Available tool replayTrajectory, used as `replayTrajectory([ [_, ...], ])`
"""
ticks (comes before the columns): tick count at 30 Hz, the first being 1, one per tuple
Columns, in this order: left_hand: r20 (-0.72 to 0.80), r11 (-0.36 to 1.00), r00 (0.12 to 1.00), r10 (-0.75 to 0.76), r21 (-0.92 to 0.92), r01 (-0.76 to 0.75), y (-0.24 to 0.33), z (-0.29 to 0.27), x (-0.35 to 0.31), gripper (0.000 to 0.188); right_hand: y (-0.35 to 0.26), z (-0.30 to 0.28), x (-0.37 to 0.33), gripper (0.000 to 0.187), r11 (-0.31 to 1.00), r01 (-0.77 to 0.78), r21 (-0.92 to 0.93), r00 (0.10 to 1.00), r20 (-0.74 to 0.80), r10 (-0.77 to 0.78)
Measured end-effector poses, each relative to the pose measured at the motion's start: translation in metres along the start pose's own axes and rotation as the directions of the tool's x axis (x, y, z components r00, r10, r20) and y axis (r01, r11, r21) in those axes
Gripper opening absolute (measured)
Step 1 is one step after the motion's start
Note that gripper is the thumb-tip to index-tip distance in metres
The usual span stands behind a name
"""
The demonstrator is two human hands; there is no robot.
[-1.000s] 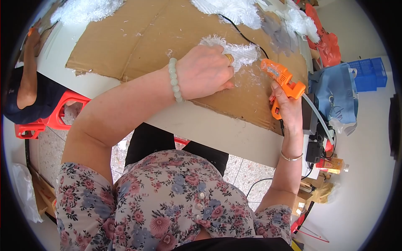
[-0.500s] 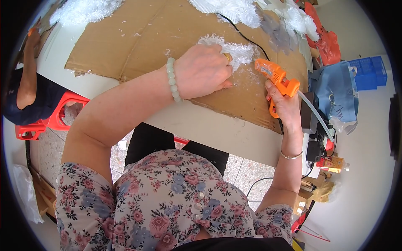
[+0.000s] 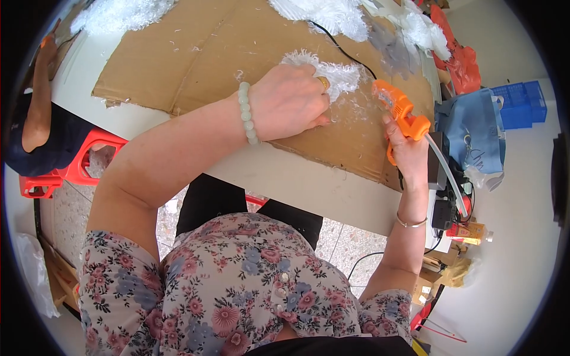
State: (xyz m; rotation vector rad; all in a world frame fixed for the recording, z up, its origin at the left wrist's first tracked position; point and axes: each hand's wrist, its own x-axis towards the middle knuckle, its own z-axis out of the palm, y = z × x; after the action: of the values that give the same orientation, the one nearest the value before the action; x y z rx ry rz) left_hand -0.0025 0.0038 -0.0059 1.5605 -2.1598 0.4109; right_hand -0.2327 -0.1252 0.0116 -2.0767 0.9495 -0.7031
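My left hand (image 3: 291,102) is closed, its curled fingers pressed down on a white shaggy fabric piece (image 3: 339,77) that spreads out beyond the knuckles. The fingertips are mostly hidden beneath the hand. An orange hot glue gun (image 3: 404,114) is in my right hand (image 3: 409,153), the fingers wrapped round its handle and the thumb along its side. Its nozzle points up and left, a short way to the right of the fabric. From the gun's back runs a long whitish glue stick (image 3: 442,160). Both hands are over a cardboard sheet (image 3: 237,53).
More white shaggy fabric (image 3: 124,15) lies at the far left, and another heap (image 3: 326,18) at the far middle. A black cable (image 3: 341,47) crosses the cardboard. Blue bag (image 3: 472,130), red plastic bag (image 3: 460,59) and a bottle (image 3: 469,233) are at right. A co-worker's arm (image 3: 38,101) shows at left.
The glue gun in my right hand has moved slightly right, away from the white fabric. My left hand has stayed almost still on the fabric.
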Motion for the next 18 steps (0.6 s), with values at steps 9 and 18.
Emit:
replayTrajectory([
  [9,-0.003,1.000,1.000,0.001,-0.010,-0.001,0.000,0.001,0.001,0.025,-0.008,0.009,0.004,0.029,0.941,0.064,-0.331,0.997,-0.012,-0.073],
  [18,0.091,0.999,0.995,-0.030,0.017,0.029,0.001,-0.002,0.001,0.024,-0.011,0.007,0.005,0.029,0.823,0.063,-0.564,0.994,0.107,-0.003],
])
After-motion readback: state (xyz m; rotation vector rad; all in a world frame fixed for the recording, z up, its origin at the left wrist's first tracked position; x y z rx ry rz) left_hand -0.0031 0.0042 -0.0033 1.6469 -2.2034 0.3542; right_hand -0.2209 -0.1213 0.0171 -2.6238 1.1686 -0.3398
